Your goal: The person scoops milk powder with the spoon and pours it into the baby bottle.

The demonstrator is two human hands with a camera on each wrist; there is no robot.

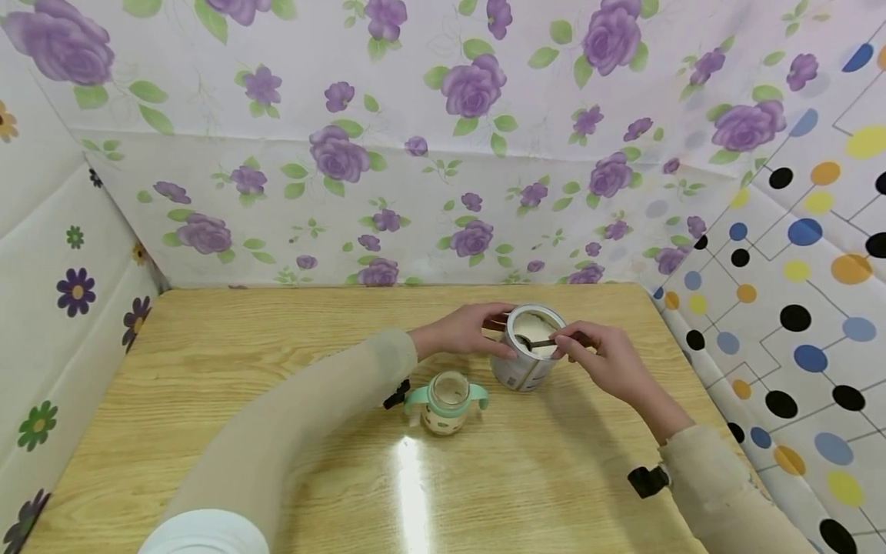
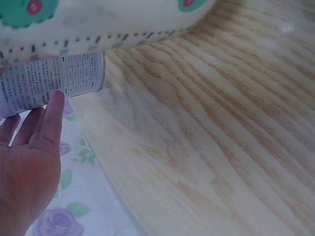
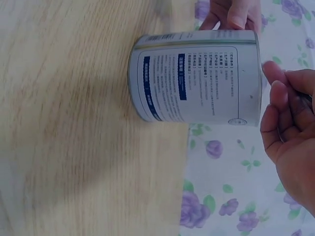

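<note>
An open milk powder can (image 1: pixel 521 373) stands towards the back right of the table, pale powder (image 1: pixel 536 327) showing inside its rim. My left hand (image 1: pixel 467 329) holds the can from the left, thumb in front and fingers behind. My right hand (image 1: pixel 605 358) pinches the handle of a dark scoop (image 1: pixel 542 344) over the can's mouth; the scoop's round end lies inside the rim, at the powder. In the right wrist view the right fingers (image 3: pixel 278 98) are beside the can's top, and the scoop is mostly hidden.
A baby bottle (image 1: pixel 446 419) with a mint-green collar and two handles stands uncapped, left of the can and near the left wrist. A white round object (image 1: pixel 204 532) shows at the bottom left. Flowered cloth (image 1: pixel 408 208) hangs behind the wooden table (image 1: pixel 554 492).
</note>
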